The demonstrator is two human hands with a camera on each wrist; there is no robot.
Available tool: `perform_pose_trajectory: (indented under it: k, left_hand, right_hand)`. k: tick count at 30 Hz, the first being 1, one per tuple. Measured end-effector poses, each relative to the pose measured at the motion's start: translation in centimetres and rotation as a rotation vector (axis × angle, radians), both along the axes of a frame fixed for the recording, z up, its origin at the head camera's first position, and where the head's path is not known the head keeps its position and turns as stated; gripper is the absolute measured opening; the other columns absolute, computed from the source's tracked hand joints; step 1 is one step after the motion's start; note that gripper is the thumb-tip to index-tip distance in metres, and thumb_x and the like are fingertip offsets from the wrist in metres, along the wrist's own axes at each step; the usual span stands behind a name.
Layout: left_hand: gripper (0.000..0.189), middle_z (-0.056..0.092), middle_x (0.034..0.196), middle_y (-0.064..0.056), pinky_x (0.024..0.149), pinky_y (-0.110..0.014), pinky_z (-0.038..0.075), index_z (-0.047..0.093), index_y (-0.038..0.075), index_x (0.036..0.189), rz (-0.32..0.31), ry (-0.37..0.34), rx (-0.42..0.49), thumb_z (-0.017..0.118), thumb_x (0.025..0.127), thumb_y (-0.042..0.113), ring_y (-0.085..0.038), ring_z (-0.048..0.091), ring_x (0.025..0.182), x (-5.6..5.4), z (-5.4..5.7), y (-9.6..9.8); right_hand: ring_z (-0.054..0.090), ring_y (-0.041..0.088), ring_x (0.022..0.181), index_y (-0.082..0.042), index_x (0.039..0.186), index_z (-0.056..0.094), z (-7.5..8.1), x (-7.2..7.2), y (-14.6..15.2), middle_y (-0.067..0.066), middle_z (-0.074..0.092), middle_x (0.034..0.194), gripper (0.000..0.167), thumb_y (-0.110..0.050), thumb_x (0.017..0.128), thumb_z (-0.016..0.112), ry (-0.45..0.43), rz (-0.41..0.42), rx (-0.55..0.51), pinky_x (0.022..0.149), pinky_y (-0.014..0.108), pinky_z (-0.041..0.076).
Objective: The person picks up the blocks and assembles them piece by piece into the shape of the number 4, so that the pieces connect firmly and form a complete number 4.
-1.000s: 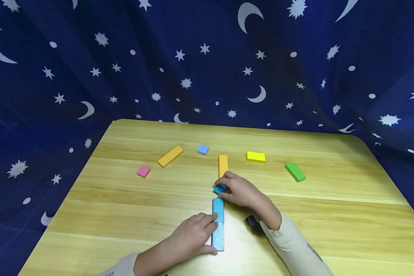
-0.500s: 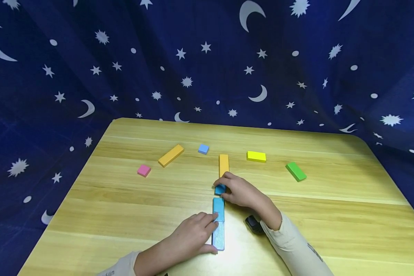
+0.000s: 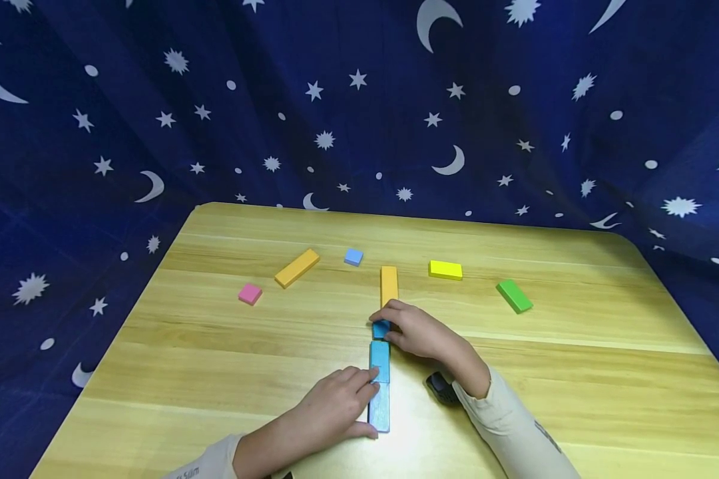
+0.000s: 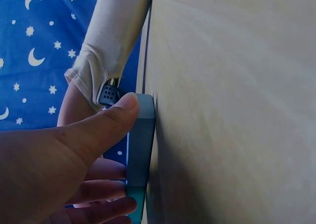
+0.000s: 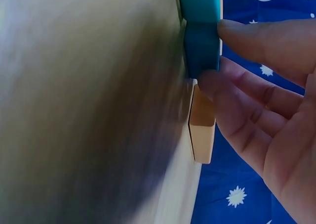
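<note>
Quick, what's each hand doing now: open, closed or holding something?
Left hand: open, touching the pale blue block.
Right hand: pinching the darker blue block.

Dark-blue block [image 3: 380, 330], cyan block [image 3: 380, 356], pale-blue block [image 3: 381, 408] — 1 straight row, the last 2 touching.

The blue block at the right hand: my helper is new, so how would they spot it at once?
On the wooden table, find the line of blocks near its middle. There the right hand pinches the blue block between an orange block and a brighter blue block. Its deeper shade sets it apart.
</note>
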State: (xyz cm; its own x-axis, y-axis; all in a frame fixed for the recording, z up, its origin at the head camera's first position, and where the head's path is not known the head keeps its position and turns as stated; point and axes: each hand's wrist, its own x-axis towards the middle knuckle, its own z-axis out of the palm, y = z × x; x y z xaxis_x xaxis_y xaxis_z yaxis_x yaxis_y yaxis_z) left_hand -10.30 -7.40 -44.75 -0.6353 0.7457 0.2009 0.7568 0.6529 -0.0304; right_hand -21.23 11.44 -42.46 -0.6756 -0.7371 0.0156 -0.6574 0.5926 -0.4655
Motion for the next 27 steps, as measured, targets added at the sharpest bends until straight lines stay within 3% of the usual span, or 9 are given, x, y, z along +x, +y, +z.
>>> perform_pose_trajectory:
  k: [19, 27]
  left_hand:
    - [0.063, 0.058, 0.119, -0.003, 0.083, -0.026, 0.047, 0.064, 0.011, 0.109, -0.009, -0.037, 0.015, 0.056, 0.075, 0.063, -0.014, 0.055, 0.102, -0.3, 0.3, -0.1]
    - [0.04, 0.059, 0.104, 0.004, 0.08, -0.024, 0.046, 0.067, 0.018, 0.095, -0.006, -0.059, -0.001, 0.056, 0.081, 0.054, -0.011, 0.055, 0.093, -1.6, 0.7, 0.3]
  right_hand:
    - [0.058, 0.019, 0.09, -0.002, 0.107, 0.064, 0.0, 0.1, 0.1, 0.009, 0.062, 0.1, 0.024, 0.0, 0.084, 0.059, 0.018, 0.024, -0.015, 0.079, 0.032, 0.049]
    - [0.058, 0.019, 0.091, -0.002, 0.108, 0.064, 0.1, 0.1, 0.0, 0.009, 0.061, 0.101, 0.024, -0.002, 0.085, 0.059, -0.003, 0.02, -0.007, 0.079, 0.032, 0.049]
